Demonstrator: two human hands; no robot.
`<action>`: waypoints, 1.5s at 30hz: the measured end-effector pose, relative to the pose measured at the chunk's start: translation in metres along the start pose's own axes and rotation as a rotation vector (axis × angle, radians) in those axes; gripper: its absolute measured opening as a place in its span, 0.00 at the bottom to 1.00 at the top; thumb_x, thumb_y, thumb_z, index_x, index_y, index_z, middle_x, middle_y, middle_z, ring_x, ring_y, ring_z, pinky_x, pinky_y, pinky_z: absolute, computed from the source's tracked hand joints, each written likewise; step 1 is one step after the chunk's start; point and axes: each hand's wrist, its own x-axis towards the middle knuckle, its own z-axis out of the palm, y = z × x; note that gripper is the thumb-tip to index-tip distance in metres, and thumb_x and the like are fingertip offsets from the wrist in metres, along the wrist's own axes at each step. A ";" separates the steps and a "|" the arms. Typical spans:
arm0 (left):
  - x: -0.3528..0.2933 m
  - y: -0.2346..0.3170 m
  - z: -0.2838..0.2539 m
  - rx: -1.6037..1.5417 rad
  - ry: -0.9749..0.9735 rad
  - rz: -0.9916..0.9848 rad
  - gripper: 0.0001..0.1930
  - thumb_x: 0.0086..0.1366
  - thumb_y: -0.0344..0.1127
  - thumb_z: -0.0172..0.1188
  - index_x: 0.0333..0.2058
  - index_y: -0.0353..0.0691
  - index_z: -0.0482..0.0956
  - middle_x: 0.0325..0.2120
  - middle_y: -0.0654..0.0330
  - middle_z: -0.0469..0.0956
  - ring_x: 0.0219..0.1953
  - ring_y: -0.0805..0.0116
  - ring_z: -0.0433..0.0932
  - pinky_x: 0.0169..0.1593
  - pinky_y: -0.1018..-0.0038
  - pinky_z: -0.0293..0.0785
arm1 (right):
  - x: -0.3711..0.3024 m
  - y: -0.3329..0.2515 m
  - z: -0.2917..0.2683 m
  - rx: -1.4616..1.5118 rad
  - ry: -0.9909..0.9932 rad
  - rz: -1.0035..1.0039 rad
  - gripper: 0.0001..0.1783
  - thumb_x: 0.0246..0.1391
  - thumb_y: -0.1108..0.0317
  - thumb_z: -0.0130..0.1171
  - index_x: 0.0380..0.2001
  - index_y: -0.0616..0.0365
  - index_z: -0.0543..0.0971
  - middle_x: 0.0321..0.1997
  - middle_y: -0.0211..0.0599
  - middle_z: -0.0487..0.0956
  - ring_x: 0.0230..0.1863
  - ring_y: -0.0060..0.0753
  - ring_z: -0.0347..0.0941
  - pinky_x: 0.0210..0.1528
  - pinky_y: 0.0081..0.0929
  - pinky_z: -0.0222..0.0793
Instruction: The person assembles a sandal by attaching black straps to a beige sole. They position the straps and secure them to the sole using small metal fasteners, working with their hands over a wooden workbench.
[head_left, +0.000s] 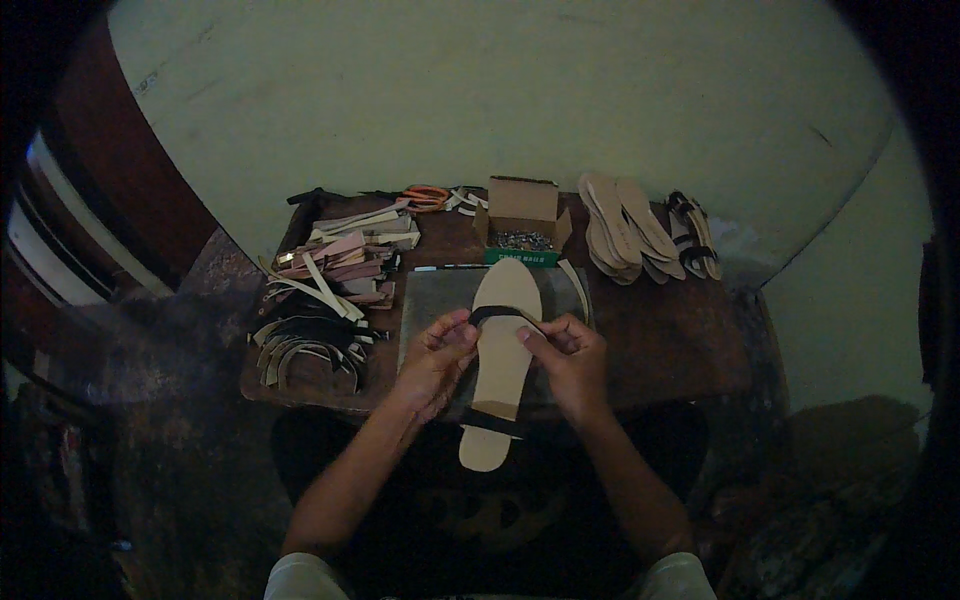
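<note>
Gripping tan sandal sole (pixel 506 365) between closed fingers of left hand (pixel 437 362) and right hand (pixel 572 362), beside ends of black front strap (pixel 498 312); apparently adjusting strap fit, next likely calling for even tension.

Pale cream, that's the sole (pixel 505 365) here in the middle, plain all over, and crossing it in black, a front strap (pixel 498 312) and a heel strap (pixel 492 424). Beneath, a dull grey mat (pixel 430 300) on a deep red-brown bench (pixel 660 350). Over on the left, what a mix: dusty pink strips (pixel 352 270), cream strips (pixel 322 285), and nearer, black strips (pixel 312 332) with pale edges. On the far side, bright orange-handled scissors (pixel 428 196); to their right, a box (pixel 523 259) in brown cardboard and vivid green, silvery-grey nails (pixel 523 240) inside. Far right, plain tan soles (pixel 608 228), then a sandal (pixel 697 242) in tan and black. Behind it all, a grey-green wall (pixel 500 90); nearest, whitish sleeves (pixel 305 580).
</note>
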 end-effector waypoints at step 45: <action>0.001 0.001 0.000 0.250 -0.019 0.060 0.18 0.66 0.27 0.57 0.54 0.34 0.73 0.42 0.57 0.81 0.42 0.69 0.80 0.46 0.75 0.76 | -0.005 0.022 0.005 -0.244 -0.033 -0.268 0.05 0.51 0.81 0.64 0.32 0.66 0.80 0.33 0.37 0.81 0.35 0.22 0.78 0.38 0.20 0.75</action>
